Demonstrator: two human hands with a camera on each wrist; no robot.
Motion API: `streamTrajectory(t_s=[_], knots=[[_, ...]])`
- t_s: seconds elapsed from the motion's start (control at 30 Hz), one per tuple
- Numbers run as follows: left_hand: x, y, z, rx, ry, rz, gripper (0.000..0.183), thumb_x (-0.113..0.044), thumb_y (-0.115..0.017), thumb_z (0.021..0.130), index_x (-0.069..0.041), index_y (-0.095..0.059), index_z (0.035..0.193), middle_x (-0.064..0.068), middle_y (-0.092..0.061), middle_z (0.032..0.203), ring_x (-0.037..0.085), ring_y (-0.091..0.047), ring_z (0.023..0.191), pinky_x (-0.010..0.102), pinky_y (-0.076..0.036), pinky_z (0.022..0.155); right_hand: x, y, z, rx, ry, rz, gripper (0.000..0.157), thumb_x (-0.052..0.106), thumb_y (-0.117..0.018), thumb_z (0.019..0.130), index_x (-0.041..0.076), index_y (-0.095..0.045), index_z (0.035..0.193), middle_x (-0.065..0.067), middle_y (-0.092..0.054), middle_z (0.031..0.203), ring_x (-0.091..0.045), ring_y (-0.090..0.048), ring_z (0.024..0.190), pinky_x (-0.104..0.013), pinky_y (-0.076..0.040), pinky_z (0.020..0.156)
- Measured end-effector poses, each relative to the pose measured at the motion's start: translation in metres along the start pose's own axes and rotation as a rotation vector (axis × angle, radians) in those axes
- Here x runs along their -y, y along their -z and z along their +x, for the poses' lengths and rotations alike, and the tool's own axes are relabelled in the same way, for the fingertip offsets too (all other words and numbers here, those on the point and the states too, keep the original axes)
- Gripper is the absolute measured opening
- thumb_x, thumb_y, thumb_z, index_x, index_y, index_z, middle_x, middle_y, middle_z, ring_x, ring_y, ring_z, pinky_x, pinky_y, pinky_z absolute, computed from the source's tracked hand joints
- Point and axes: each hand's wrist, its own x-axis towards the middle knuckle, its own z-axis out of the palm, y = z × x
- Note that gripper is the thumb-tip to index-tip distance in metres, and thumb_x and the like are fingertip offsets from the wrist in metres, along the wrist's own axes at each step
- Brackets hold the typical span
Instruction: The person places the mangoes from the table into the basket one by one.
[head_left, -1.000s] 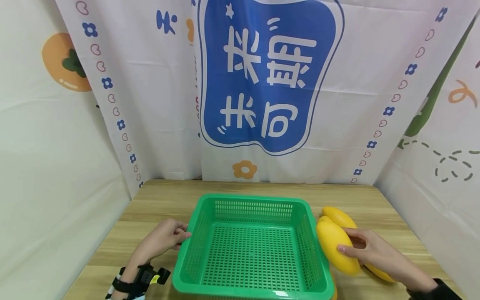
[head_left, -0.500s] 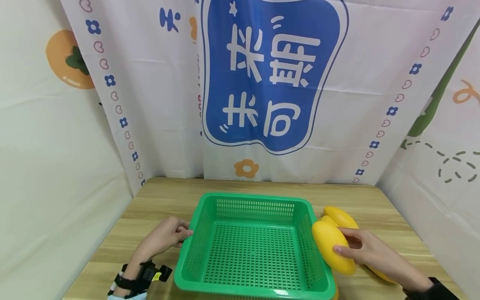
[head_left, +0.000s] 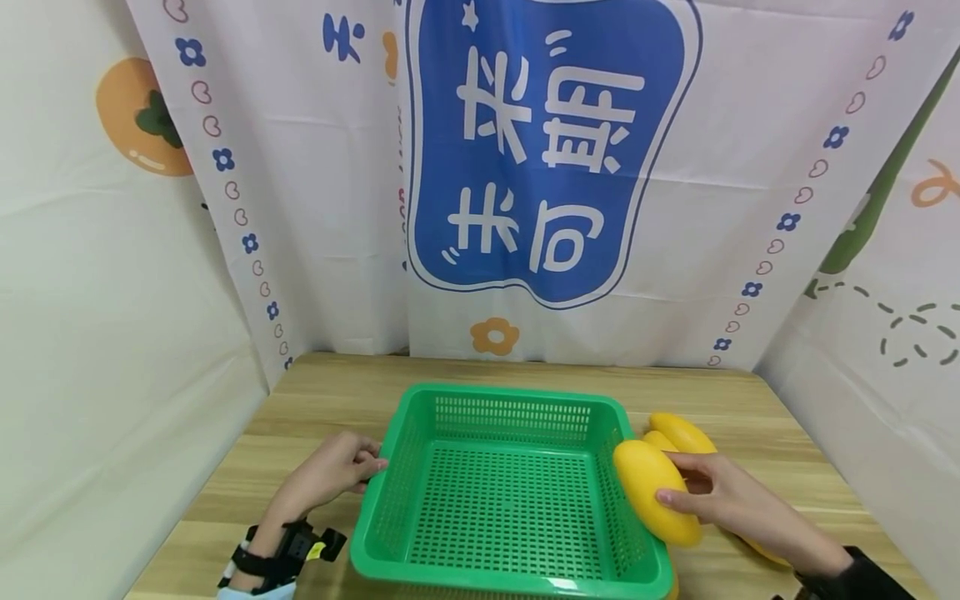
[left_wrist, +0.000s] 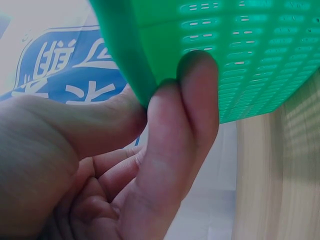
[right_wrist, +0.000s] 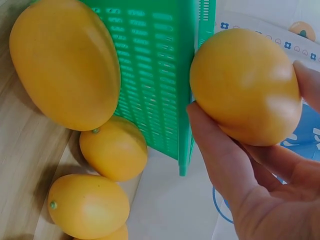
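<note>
A green perforated plastic basket (head_left: 510, 585) stands on the wooden table, nothing lying inside it. My left hand (head_left: 337, 475) pinches its left rim; in the left wrist view the thumb lies over the rim and two fingers (left_wrist: 170, 130) press the outer wall. With my right hand (head_left: 723, 496) I grip a yellow mango (head_left: 654, 492) at the basket's right rim, thumb on one side and fingers on the other. The right wrist view has this mango (right_wrist: 245, 85) level with the rim. More mangoes (right_wrist: 65, 65) lie on the table outside the basket's right wall.
Behind the right hand, another mango (head_left: 682, 433) lies on the wooden table (head_left: 337, 383). White printed cloth (head_left: 337, 208) hangs at the back and both sides. A black strapped device (head_left: 281, 554) sits on the left wrist.
The right hand has carried the mango leftward, from beside the basket to over its right rim. The left hand keeps its hold on the left rim.
</note>
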Motion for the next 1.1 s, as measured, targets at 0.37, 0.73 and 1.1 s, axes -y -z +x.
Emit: streamTrajectory(t_s=[0.37, 0.73, 1.1], knots=[[0.001, -0.001, 0.001, -0.002, -0.019, 0.004, 0.027, -0.012, -0.062, 0.098, 0.009, -0.067, 0.114, 0.005, -0.062, 0.069, 0.019, -0.067, 0.071, 0.027, -0.061, 0.066, 0.005, -0.002, 0.005, 0.024, 0.001, -0.009, 0.053, 0.03, -0.061, 0.1, 0.001, -0.05, 0.143, -0.012, -0.063, 0.134, -0.016, -0.06, 0.108, -0.019, -0.052, 0.085], [0.0, 0.0, 0.0, -0.008, -0.003, 0.018, 0.032, -0.012, -0.063, 0.098, 0.013, -0.064, 0.119, 0.004, -0.064, 0.072, 0.018, -0.066, 0.071, 0.03, -0.061, 0.066, 0.013, -0.007, 0.012, 0.042, 0.06, -0.1, 0.048, 0.032, -0.062, 0.099, 0.005, -0.056, 0.138, -0.002, -0.069, 0.115, -0.009, -0.061, 0.097, -0.019, -0.05, 0.082], [0.001, -0.001, 0.0, -0.008, 0.007, 0.005, 0.03, -0.012, -0.063, 0.098, 0.011, -0.065, 0.117, 0.006, -0.063, 0.07, 0.019, -0.065, 0.069, 0.028, -0.061, 0.066, 0.024, -0.014, 0.021, 0.027, 0.085, -0.169, 0.054, 0.035, -0.066, 0.096, 0.002, -0.055, 0.137, -0.006, -0.068, 0.12, -0.009, -0.065, 0.1, -0.021, -0.055, 0.083]])
